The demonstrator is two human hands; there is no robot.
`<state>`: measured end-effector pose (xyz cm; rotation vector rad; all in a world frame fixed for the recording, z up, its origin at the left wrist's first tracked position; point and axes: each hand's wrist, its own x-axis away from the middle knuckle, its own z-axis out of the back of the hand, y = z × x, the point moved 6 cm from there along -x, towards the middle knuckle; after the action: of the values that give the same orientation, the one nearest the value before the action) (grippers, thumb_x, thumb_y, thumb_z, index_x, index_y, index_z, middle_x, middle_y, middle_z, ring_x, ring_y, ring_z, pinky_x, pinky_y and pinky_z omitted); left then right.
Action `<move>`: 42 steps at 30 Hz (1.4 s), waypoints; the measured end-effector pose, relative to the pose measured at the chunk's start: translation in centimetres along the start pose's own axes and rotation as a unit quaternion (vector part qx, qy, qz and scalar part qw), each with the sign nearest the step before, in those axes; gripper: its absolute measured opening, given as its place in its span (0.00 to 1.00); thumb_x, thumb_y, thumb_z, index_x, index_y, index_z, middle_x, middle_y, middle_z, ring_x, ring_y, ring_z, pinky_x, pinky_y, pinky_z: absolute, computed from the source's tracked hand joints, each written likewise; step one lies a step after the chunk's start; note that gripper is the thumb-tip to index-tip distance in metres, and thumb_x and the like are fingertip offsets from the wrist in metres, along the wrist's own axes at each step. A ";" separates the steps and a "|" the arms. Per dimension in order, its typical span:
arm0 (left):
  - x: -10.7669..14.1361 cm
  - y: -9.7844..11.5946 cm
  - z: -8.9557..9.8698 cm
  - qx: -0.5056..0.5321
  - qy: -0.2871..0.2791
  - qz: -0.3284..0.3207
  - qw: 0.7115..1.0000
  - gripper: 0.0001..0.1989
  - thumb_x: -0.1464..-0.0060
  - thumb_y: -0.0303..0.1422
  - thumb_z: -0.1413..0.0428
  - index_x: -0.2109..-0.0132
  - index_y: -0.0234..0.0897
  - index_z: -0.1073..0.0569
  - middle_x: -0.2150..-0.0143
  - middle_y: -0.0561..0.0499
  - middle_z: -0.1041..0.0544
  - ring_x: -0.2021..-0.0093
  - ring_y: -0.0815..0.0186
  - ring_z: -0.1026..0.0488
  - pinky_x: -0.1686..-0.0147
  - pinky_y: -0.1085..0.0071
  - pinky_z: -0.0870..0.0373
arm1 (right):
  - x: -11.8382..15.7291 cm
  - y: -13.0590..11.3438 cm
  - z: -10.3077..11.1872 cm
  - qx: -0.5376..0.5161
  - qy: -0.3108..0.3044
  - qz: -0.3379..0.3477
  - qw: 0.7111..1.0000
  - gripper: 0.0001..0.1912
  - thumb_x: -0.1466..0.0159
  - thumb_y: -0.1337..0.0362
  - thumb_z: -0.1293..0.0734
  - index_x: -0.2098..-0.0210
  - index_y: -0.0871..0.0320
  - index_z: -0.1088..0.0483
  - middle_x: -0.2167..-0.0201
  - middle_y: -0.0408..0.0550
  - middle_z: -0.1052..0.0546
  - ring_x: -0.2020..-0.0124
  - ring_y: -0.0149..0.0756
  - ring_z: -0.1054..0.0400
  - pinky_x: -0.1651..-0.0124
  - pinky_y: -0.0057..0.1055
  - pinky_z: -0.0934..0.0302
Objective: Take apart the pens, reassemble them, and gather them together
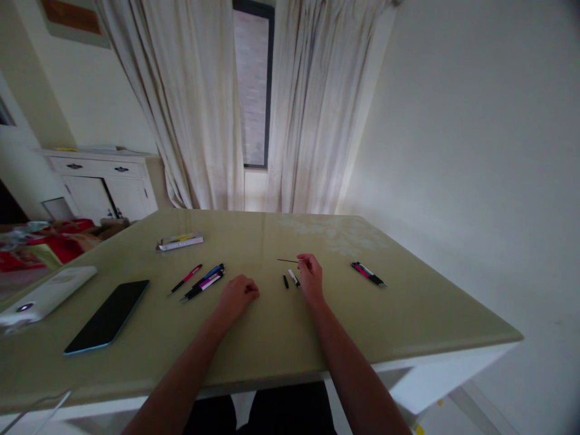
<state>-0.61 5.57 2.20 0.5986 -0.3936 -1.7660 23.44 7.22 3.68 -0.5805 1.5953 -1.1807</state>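
My right hand (312,279) is raised slightly over the table, thumb and fingers pinched on a thin dark pen refill (286,260) that points left. Below it on the tabletop lie a short black pen part (286,281) and a white and black pen barrel (293,277), side by side. My left hand (236,297) rests on the table with its fingers curled in; whether anything is inside them is hidden. Left of that hand lie several pens with blue and purple parts (205,284) and a single red and black pen (185,279).
More pens (368,274) lie together at the right. A flat white package with yellow (181,242) sits farther back on the left. A dark tablet (109,315) and a white device (49,295) occupy the left side of the greenish table (254,344). A wall borders the right.
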 end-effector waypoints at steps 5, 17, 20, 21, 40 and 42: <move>-1.6 1.7 -1.0 0.004 -0.001 -0.013 1.000 0.02 0.49 0.27 0.43 0.69 0.36 0.26 0.65 0.45 0.22 0.61 0.59 0.25 0.57 0.63 0.32 | 0.1 0.0 -0.2 -0.008 -0.020 -0.003 1.000 0.11 0.41 0.59 0.38 0.63 0.57 0.29 0.76 0.42 0.31 0.74 0.34 0.36 0.71 0.28 0.42; -2.4 0.3 -1.6 0.407 0.088 0.011 0.909 0.21 0.51 0.48 0.42 0.60 0.33 0.22 0.68 0.47 0.20 0.72 0.67 0.28 0.69 0.69 0.29 | 0.8 -0.3 -2.0 -0.051 -0.141 -0.002 0.989 0.10 0.41 0.60 0.35 0.62 0.56 0.27 0.75 0.42 0.29 0.74 0.33 0.36 0.72 0.28 0.44; -2.1 0.4 -1.1 0.402 0.096 -0.005 0.911 0.20 0.48 0.48 0.44 0.60 0.34 0.22 0.68 0.48 0.21 0.74 0.68 0.30 0.71 0.70 0.31 | 0.8 -0.4 -2.0 -0.045 -0.143 0.001 0.989 0.09 0.41 0.60 0.35 0.62 0.56 0.27 0.76 0.42 0.29 0.74 0.33 0.36 0.71 0.28 0.44; -2.1 0.5 -1.0 0.398 0.096 -0.008 0.912 0.20 0.48 0.47 0.44 0.60 0.34 0.22 0.68 0.48 0.21 0.74 0.68 0.30 0.71 0.71 0.31 | 0.8 -0.5 -2.0 -0.041 -0.143 0.001 0.989 0.09 0.40 0.60 0.35 0.62 0.56 0.27 0.76 0.42 0.29 0.74 0.33 0.36 0.70 0.29 0.43; -1.6 0.8 -0.8 0.310 0.095 -0.008 0.946 0.14 0.46 0.40 0.44 0.58 0.36 0.21 0.72 0.52 0.23 0.70 0.65 0.28 0.70 0.71 0.32 | 1.0 -0.9 -2.0 -0.040 -0.146 0.019 0.988 0.08 0.41 0.61 0.35 0.63 0.55 0.27 0.75 0.43 0.28 0.73 0.34 0.36 0.69 0.29 0.43; -1.4 1.3 -0.6 0.296 0.087 -0.019 0.951 0.14 0.46 0.40 0.43 0.59 0.37 0.20 0.68 0.50 0.20 0.68 0.64 0.26 0.66 0.69 0.30 | 1.1 -0.9 -2.1 -0.035 -0.154 0.022 0.987 0.08 0.40 0.61 0.35 0.63 0.55 0.27 0.75 0.43 0.28 0.73 0.34 0.35 0.69 0.29 0.43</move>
<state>1.05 6.54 2.70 1.1825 -0.8029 -1.6057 20.91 6.81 4.01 -0.7327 1.3810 -0.9541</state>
